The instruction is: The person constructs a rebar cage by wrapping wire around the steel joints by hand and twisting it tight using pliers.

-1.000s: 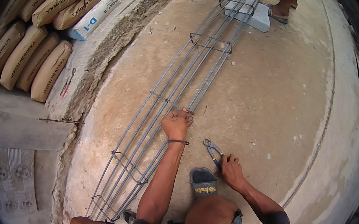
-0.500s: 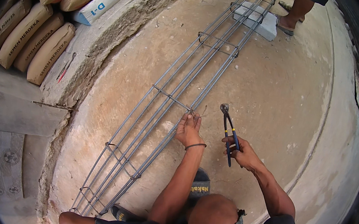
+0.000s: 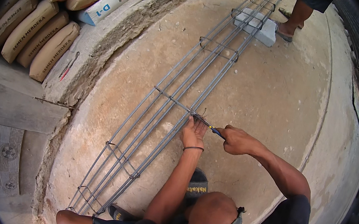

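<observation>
A long cage of steel reinforcing bars [image 3: 173, 98] with square stirrups runs from the lower left to the far end. At a stirrup joint on its right side, my left hand [image 3: 193, 135] is raised against the bar. Its fingers are around thin dark tie wire [image 3: 204, 113], whose loose ends stick out; the pincers partly hide the fingertips. My right hand [image 3: 239, 141] grips a pair of pincers with blue handles [image 3: 217, 132]. The jaws are at the wire and joint, close to my left fingers. Whether they bite the wire, I cannot tell.
A pale block [image 3: 264, 31] supports the cage's far part, beside another person's leg [image 3: 298, 19]. Stacked brown cement bags [image 3: 53, 51] and a white-blue bag [image 3: 107, 4] are on the left. Red-handled pliers [image 3: 66, 71] lie on the broken concrete ledge [image 3: 94, 62]. My sandal [image 3: 197, 185] is below my hands.
My right hand has brought the pincers left to the joint, from where they stood upright beside it. My left hand stays at the joint, its fingers a little more spread.
</observation>
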### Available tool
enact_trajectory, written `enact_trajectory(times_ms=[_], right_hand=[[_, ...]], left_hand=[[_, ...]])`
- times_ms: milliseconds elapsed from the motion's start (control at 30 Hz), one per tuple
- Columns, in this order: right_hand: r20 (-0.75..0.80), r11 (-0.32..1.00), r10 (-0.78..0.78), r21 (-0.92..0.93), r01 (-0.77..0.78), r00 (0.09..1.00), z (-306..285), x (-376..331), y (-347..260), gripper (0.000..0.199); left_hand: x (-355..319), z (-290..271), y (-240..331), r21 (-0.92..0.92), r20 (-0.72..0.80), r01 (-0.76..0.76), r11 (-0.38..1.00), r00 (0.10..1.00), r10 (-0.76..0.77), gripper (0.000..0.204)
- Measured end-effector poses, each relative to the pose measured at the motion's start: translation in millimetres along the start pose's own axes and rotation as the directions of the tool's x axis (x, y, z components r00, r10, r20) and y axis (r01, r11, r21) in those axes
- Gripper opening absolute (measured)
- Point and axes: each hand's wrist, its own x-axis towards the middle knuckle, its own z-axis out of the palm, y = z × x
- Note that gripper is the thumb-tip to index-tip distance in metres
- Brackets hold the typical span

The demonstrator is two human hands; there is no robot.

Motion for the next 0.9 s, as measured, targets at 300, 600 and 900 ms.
enact_trajectory(times_ms=[300,600,900], right_hand=[[0.024,0.982,-0.045,-0.183,0.048,0.999,23,-1,1,0.042],[-0.438,0.798,-0.230,-0.596,-0.089,0.869,51,-7,-18,0.033],[0.510,0.340,-0.042,0.816,-0.468,0.859,30,1,9,0.032]], left_hand=[[-1,5,-7,-0.040,0.027,0.055,0.998,0.998,-0.054,0.042],[-17,48,-7,-0.009,0.068,0.246,0.969,0.967,-0.245,0.035],[-13,19,4,0.072,0.208,0.400,0.914,0.890,-0.406,0.032]])
